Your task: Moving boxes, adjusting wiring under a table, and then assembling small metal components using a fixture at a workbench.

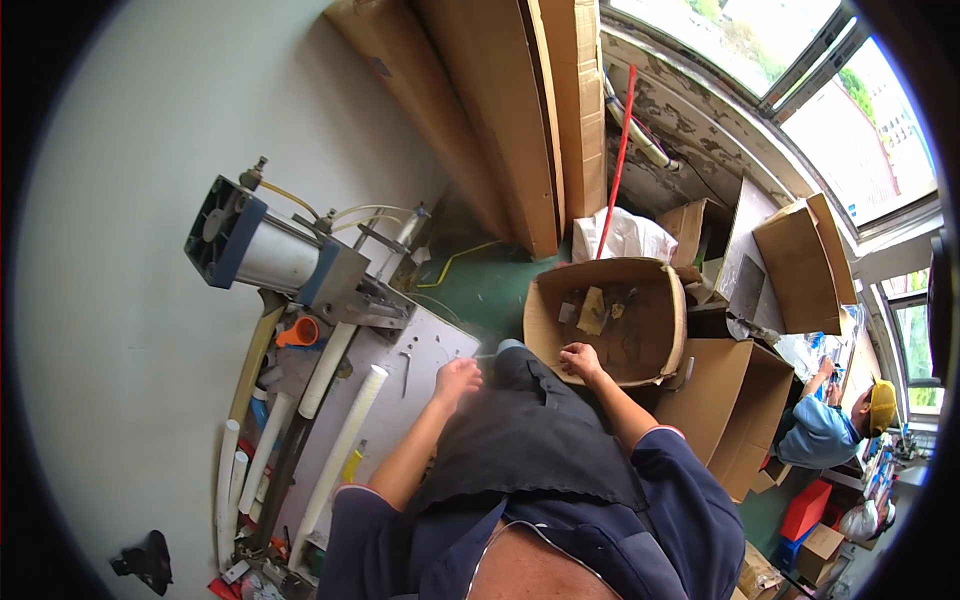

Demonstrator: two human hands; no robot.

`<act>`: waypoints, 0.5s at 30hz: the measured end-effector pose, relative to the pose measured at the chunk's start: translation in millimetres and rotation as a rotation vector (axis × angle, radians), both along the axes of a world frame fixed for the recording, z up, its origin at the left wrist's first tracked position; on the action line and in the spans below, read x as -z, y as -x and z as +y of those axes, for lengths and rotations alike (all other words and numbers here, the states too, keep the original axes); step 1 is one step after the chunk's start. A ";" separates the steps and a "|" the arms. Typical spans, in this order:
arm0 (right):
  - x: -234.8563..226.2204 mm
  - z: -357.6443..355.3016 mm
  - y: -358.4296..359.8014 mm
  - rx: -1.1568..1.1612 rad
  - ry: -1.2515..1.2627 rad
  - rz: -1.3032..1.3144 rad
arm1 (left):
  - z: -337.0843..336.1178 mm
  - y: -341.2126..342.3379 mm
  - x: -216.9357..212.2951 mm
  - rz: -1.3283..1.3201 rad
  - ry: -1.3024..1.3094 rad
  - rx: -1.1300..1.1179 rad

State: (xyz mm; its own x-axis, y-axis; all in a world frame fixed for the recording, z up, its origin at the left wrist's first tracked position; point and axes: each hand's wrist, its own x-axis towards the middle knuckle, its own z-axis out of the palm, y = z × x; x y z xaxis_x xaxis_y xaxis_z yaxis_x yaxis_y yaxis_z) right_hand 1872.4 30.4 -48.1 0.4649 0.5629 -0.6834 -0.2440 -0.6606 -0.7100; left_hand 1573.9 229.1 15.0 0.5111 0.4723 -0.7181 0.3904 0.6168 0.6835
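Reaching into the cardboard box (640,275) with my right hand (578,360), fingers curled, nothing visibly gripped; left hand (456,380) loosely closed, empty, beside the surface (420,395). Next probably needs picking a piece from inside.

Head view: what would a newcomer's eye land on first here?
Probably the big silver pneumatic cylinder with blue end caps on the grey workbench at left, white plastic pipes lying below it. At centre, the right hand rests on the open brown cardboard box; the left hand hovers at the bench's edge.
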 end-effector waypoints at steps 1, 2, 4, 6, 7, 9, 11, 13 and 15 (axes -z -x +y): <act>-1.2 4.4 -0.5 0.003 -0.006 -0.004 | -0.4 6.6 -2.0 -0.016 0.023 -0.073; -6.9 10.6 0.8 -0.173 0.036 -0.123 | -3.3 15.8 -1.8 -0.030 0.036 -0.116; -15.5 26.6 -2.1 -0.452 0.082 -0.332 | 3.4 24.9 3.8 -0.041 0.017 -0.155; 13.8 17.4 -18.4 -0.539 0.082 -0.468 | 2.3 23.2 6.7 -0.077 0.025 -0.207; 16.7 19.6 -31.4 -0.612 0.104 -0.485 | 3.1 21.9 7.3 -0.072 0.039 -0.203; -5.4 41.3 -43.9 -0.527 0.268 -0.254 | 5.5 25.1 4.8 -0.093 0.018 -0.310; -2.5 52.4 -71.1 -0.504 0.203 -0.258 | 8.0 19.6 -4.8 -0.074 0.036 -0.333; -13.9 81.7 -80.3 -0.464 0.268 -0.286 | 2.6 27.6 -1.6 -0.109 0.095 -0.439; -7.0 93.3 -93.5 -0.388 0.249 -0.253 | 0.4 24.4 6.7 -0.100 0.105 -0.397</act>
